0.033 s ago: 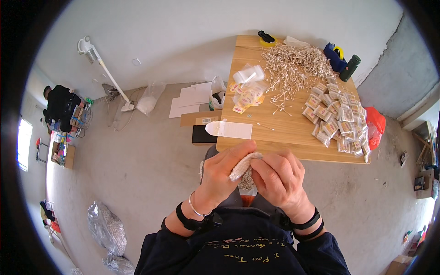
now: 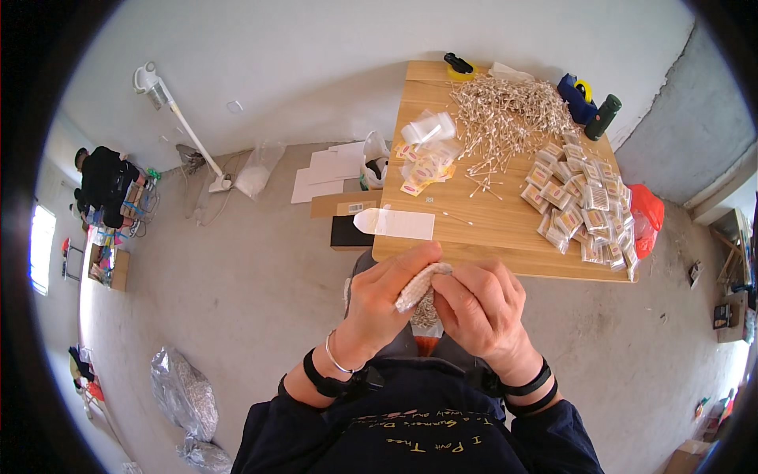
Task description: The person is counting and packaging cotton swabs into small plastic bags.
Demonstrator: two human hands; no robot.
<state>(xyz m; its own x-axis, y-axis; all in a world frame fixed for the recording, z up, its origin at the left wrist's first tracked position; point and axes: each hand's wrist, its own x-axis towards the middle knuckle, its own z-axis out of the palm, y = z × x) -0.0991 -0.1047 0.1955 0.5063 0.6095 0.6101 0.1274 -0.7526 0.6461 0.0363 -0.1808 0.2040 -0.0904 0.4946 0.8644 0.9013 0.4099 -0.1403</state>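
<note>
- Fingers of bare left hand (image 2: 377, 299): grasping off-white, curved cotton-swab bundle (image 2: 416, 289).
- Held between both hands, near front edge of pale wooden worktop (image 2: 505, 245).
- Fingers of bare right hand (image 2: 485, 310): pinching bundle's right end.
- Clear plastic swab packs (image 2: 586, 204): heaped at worktop's right.

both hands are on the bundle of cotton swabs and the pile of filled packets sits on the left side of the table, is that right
Not quite: the pile of filled packets sits on the right side of the table, as the head view shows. The left hand and right hand are indeed on the bundle of cotton swabs.
</note>
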